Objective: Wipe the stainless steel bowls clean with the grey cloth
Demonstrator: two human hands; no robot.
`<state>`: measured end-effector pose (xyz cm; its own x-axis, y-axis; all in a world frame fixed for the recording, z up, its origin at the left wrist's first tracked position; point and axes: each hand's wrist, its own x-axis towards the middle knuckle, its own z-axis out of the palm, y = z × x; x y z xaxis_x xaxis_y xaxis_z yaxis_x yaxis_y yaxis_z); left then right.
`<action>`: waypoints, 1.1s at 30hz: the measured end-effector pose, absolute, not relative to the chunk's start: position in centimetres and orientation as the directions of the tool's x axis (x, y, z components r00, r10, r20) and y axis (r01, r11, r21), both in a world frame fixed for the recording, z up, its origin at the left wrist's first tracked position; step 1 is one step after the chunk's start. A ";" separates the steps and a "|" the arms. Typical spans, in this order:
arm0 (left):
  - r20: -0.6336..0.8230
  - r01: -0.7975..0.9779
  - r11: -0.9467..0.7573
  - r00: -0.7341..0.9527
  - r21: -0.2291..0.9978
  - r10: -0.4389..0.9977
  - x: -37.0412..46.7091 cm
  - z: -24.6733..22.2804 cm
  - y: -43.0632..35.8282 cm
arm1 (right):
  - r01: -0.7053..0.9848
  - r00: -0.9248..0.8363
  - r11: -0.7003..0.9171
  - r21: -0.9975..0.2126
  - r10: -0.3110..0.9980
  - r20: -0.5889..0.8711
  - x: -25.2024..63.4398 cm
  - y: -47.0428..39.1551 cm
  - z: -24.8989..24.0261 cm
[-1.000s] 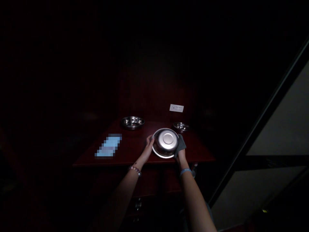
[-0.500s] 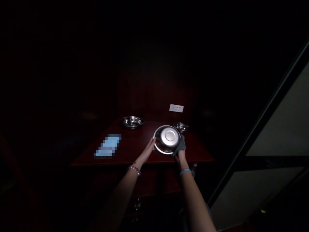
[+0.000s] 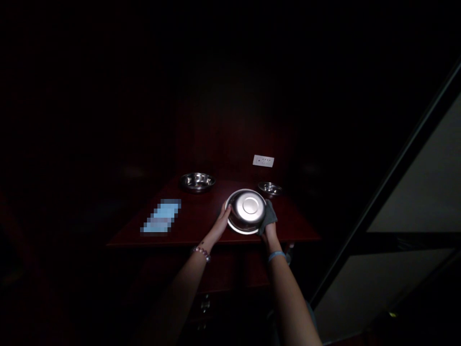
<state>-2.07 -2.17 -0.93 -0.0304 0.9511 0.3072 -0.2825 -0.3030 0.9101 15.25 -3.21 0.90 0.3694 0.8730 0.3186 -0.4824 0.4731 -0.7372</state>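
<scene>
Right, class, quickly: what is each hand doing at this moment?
Left hand: closed on the rim of the metal bowl.
Right hand: holding a grey cloth against the bowl's other side.

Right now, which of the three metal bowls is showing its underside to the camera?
The held bowl, between the left hand and right hand; the rear-left bowl and smaller rear-right bowl show their insides.

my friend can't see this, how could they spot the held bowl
Below the white wall socket lies a dark red tabletop. At its front, the left hand and right hand hold the metal bowl. Unlike the wide bowl and small bowl behind, it shows its underside.
</scene>
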 end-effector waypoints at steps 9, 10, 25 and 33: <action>0.334 -0.265 -0.343 -0.079 0.901 0.939 -2.4 -1.6 -1.9 | -0.512 0.347 0.395 -0.763 0.907 0.237 15.3 -3.1 0.7; 0.335 -0.273 -0.341 -0.070 0.900 0.940 -2.4 -1.6 -1.8 | -0.514 0.347 0.396 -0.761 0.907 0.237 15.4 -3.0 0.7; 0.163 -0.237 -0.151 0.032 0.960 0.986 -2.6 -1.1 -2.9 | -0.500 0.435 0.460 -0.734 0.866 0.247 16.3 -3.0 0.3; 0.163 -0.255 -0.134 0.096 0.958 0.982 -2.5 -0.4 -3.0 | -0.497 0.440 0.495 -0.713 0.851 0.285 15.9 -3.3 1.0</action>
<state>-2.50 -3.05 -0.41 0.0958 0.9820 0.1627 -0.2550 -0.1338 0.9576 15.85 -3.33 1.00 0.4404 0.8515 0.2846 -0.4966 0.4952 -0.7129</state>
